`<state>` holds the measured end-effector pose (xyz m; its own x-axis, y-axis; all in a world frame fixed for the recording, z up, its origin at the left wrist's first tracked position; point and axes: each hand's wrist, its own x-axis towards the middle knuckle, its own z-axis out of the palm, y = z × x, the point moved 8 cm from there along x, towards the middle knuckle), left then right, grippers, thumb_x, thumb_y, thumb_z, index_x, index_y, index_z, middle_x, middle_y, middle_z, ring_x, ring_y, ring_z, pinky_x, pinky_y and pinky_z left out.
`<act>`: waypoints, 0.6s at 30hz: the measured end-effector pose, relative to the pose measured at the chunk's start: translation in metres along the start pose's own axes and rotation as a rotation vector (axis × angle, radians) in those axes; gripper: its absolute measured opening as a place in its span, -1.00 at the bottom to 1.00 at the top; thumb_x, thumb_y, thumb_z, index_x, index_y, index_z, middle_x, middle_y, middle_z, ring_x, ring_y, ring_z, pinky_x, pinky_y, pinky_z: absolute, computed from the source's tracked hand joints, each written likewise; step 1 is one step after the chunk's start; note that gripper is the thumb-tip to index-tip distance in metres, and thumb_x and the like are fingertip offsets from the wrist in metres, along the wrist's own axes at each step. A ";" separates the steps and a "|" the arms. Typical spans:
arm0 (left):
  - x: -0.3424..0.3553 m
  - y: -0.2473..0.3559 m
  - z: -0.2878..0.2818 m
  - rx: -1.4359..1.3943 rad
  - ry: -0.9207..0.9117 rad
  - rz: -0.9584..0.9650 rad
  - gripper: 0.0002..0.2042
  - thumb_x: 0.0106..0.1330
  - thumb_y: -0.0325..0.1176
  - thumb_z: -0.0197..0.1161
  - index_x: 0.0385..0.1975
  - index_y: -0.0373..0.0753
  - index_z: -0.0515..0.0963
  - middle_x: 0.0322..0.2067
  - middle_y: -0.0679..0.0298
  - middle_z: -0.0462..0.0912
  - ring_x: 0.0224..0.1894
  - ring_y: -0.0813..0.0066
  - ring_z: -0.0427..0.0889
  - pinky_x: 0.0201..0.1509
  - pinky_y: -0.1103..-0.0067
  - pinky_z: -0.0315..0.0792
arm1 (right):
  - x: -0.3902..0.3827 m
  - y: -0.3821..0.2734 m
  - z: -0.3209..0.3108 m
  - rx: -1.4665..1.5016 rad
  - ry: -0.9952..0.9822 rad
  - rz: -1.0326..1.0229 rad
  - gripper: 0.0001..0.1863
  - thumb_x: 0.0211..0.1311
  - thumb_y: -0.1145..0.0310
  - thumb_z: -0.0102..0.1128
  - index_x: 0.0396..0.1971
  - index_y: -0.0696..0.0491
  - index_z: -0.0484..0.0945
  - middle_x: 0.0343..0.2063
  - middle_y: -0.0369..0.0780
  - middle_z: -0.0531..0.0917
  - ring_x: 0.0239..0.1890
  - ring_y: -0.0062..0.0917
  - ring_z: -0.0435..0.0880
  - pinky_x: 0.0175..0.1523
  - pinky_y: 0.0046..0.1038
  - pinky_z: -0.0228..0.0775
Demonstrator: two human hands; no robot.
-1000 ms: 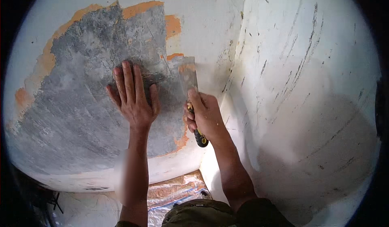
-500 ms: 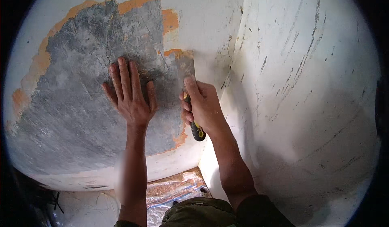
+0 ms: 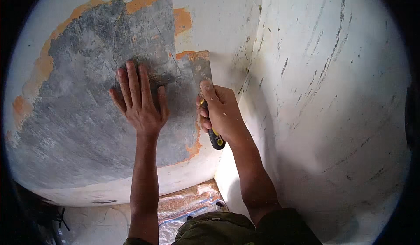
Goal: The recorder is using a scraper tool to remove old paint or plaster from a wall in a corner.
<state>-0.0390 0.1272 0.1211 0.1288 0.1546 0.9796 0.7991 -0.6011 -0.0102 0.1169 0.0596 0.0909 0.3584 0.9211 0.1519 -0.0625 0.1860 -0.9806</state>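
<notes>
My left hand (image 3: 142, 100) lies flat on the grey bared patch (image 3: 83, 114) of the wall, fingers stretched out and nothing in them. To its right, my right hand (image 3: 222, 111) is wrapped round the black-and-yellow handle of a scraper (image 3: 201, 70), with the thumb pressed on the metal blade. The blade points up the wall, its wide edge at the patch's right border beside a strip of orange undercoat (image 3: 186, 55). Orange-tan crumbs cling near the blade's edge. More orange undercoat (image 3: 151, 2) rims the grey area at the top and left.
White paint (image 3: 218, 17) still covers the wall around the patch. A white side wall (image 3: 332, 92) with dark streaks meets it at a corner on the right. Below lies crumpled plastic sheeting (image 3: 188, 205) with debris. Dark objects (image 3: 59, 218) stand at the lower left.
The scraper's blade edge has shifted slightly upward, and my right hand has moved a little to the right with the handle. My left hand stays almost in place.
</notes>
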 end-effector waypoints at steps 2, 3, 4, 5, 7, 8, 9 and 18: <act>-0.001 -0.001 -0.002 -0.041 0.040 0.014 -0.47 0.39 -0.09 -0.06 0.29 -0.24 0.30 0.37 0.11 0.18 0.46 0.14 0.01 0.47 0.14 -0.47 | -0.005 0.006 0.000 0.012 -0.022 0.003 -0.47 0.45 -0.01 -0.13 -0.60 0.12 0.35 -0.79 -0.37 0.32 -0.84 -0.71 0.31 -0.74 -0.54 0.20; -0.001 0.001 -0.002 -0.042 0.040 0.014 -0.47 0.39 -0.09 -0.06 0.29 -0.24 0.30 0.37 0.11 0.18 0.46 0.14 0.01 0.47 0.14 -0.47 | -0.008 0.011 0.001 0.024 -0.045 0.008 -0.47 0.45 0.00 -0.13 -0.60 0.12 0.35 -0.80 -0.37 0.32 -0.84 -0.71 0.31 -0.74 -0.54 0.20; -0.002 0.001 -0.002 -0.031 0.024 0.005 -0.47 0.39 -0.10 -0.06 0.29 -0.24 0.30 0.37 0.11 0.18 0.46 0.14 0.01 0.47 0.13 -0.47 | -0.011 0.019 0.001 0.026 -0.049 0.007 -0.47 0.45 0.00 -0.13 -0.60 0.12 0.35 -0.80 -0.37 0.32 -0.84 -0.71 0.31 -0.74 -0.54 0.20; -0.002 0.000 -0.001 -0.021 0.008 -0.004 -0.47 0.39 -0.10 -0.06 0.29 -0.24 0.30 0.37 0.11 0.18 0.46 0.13 0.01 0.47 0.13 -0.47 | -0.014 0.032 -0.001 0.019 -0.039 0.038 -0.47 0.45 0.00 -0.13 -0.60 0.12 0.35 -0.80 -0.37 0.31 -0.84 -0.70 0.31 -0.75 -0.53 0.18; -0.002 0.001 -0.001 -0.027 0.022 0.002 -0.47 0.39 -0.10 -0.06 0.29 -0.24 0.30 0.37 0.11 0.18 0.46 0.14 0.02 0.47 0.14 -0.47 | -0.014 0.038 -0.002 0.011 -0.027 0.073 -0.47 0.45 0.00 -0.12 -0.60 0.12 0.35 -0.80 -0.37 0.31 -0.84 -0.70 0.30 -0.75 -0.53 0.17; -0.001 0.003 -0.001 -0.038 0.035 0.008 -0.47 0.39 -0.10 -0.05 0.29 -0.24 0.30 0.37 0.12 0.18 0.46 0.14 0.02 0.47 0.14 -0.47 | -0.012 0.029 -0.002 0.012 -0.025 0.038 -0.47 0.45 -0.01 -0.12 -0.60 0.12 0.35 -0.80 -0.37 0.31 -0.84 -0.69 0.30 -0.75 -0.53 0.17; -0.001 0.004 0.000 -0.042 0.033 0.006 -0.47 0.39 -0.10 -0.05 0.29 -0.24 0.30 0.37 0.12 0.18 0.46 0.14 0.02 0.47 0.14 -0.47 | -0.010 0.019 -0.002 0.013 -0.023 0.004 -0.48 0.44 -0.01 -0.12 -0.59 0.12 0.35 -0.81 -0.37 0.30 -0.85 -0.69 0.30 -0.75 -0.53 0.16; -0.005 -0.003 0.003 -0.008 -0.008 -0.017 -0.46 0.38 -0.08 -0.04 0.30 -0.23 0.29 0.37 0.13 0.18 0.46 0.16 0.01 0.47 0.14 -0.48 | -0.013 0.031 -0.002 -0.008 -0.021 0.055 -0.48 0.44 0.00 -0.10 -0.59 0.11 0.36 -0.81 -0.36 0.32 -0.84 -0.69 0.31 -0.74 -0.53 0.19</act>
<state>-0.0400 0.1304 0.1159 0.1197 0.1709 0.9780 0.7965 -0.6046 0.0081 0.1125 0.0524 0.0580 0.3348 0.9370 0.1000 -0.0737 0.1319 -0.9885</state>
